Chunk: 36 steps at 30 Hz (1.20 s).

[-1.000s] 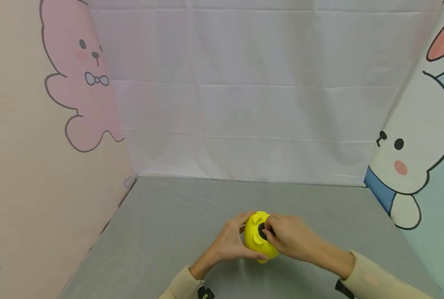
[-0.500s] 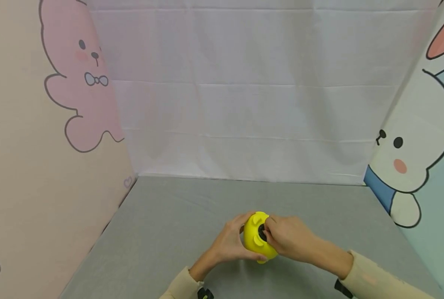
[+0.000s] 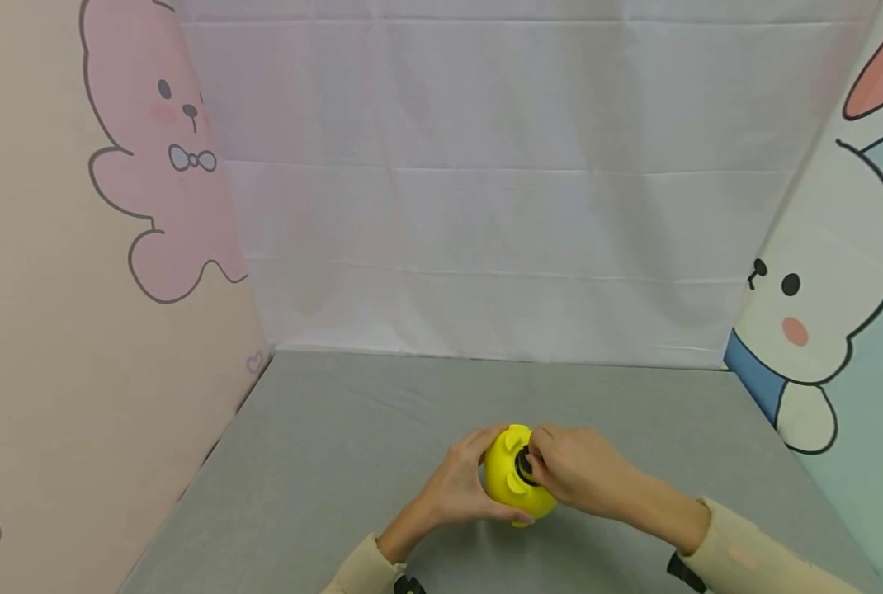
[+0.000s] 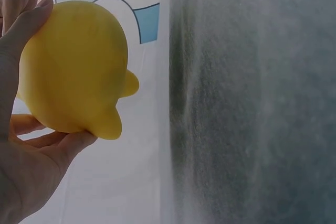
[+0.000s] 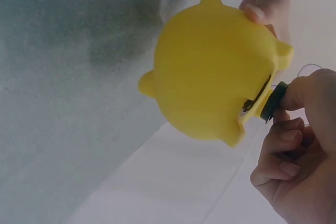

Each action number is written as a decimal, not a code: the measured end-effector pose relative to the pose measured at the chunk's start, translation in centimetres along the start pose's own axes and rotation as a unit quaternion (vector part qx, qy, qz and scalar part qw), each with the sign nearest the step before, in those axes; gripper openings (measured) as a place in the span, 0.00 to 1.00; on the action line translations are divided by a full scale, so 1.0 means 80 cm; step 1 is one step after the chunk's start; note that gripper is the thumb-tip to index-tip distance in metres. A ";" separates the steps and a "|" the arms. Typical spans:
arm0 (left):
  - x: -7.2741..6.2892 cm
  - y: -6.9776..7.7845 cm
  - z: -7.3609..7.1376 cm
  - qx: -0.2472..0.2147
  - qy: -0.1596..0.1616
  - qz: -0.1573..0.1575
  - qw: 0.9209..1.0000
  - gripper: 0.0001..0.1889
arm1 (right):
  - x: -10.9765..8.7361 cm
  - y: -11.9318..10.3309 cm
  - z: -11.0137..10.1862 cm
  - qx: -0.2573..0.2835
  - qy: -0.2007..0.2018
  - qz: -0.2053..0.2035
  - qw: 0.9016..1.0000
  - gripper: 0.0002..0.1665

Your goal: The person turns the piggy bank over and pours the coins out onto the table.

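Note:
A round yellow piggy bank [image 3: 502, 478] with stubby feet is held above the table, its underside turned toward the right hand. My left hand [image 3: 452, 483] grips it from the left, thumb below and fingers along the far side; in the left wrist view the same hand [image 4: 39, 169] spans the smooth yellow body [image 4: 76, 66]. With thumb and fingertips my right hand [image 3: 578, 466] pinches a black plug [image 3: 525, 466] at the underside opening. Seen from the right wrist, that plug [image 5: 273, 102] stands partly out of the dark-rimmed opening [image 5: 254, 98]. Fingers hide part of it.
A grey cloth-covered table [image 3: 352, 412] lies beneath the hands. White fabric [image 3: 441, 206] hangs behind it. Side panels carry a pink bear print [image 3: 167, 181] on the left and a white rabbit print [image 3: 820, 297] on the right.
The black plug has come partly out of the opening, with a gap now showing at its edge. The piggy bank has dipped slightly; both hands keep their hold.

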State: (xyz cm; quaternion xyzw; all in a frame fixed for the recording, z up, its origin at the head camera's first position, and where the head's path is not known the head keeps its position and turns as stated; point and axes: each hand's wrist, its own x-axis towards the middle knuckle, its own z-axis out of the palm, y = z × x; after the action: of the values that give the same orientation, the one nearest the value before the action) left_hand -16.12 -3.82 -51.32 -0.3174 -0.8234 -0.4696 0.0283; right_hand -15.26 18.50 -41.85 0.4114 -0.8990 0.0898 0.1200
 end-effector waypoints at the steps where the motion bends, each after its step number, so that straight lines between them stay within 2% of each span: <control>1: 0.000 0.000 0.001 -0.004 -0.002 0.000 1.000 0.55 | 0.000 0.000 -0.001 -0.003 0.001 -0.001 1.000 0.10; 8: 0.000 -0.003 0.003 -0.026 -0.004 -0.007 1.000 0.56 | -0.003 0.004 -0.004 0.007 -0.009 0.009 1.000 0.09; 15: -0.002 -0.009 0.000 -0.030 0.002 -0.014 0.999 0.58 | -0.008 0.013 -0.009 0.026 -0.002 0.045 0.999 0.06; 21: -0.005 -0.010 -0.004 -0.037 0.002 -0.020 0.999 0.58 | -0.017 0.024 -0.006 0.034 0.006 0.085 0.996 0.07; 28: -0.006 -0.015 -0.004 -0.031 0.008 -0.015 0.999 0.58 | -0.028 0.042 0.005 0.049 0.023 0.108 0.993 0.10; 36: -0.007 -0.015 -0.005 -0.022 0.013 -0.027 0.999 0.59 | -0.039 0.072 0.015 0.038 0.034 0.117 0.992 0.10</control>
State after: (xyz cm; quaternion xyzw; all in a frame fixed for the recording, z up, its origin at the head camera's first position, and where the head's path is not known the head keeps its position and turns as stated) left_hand -16.41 -4.84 -52.24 -0.2898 -0.8205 -0.4924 0.0194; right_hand -17.84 24.15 -44.30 0.3047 -0.9323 0.1513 0.1229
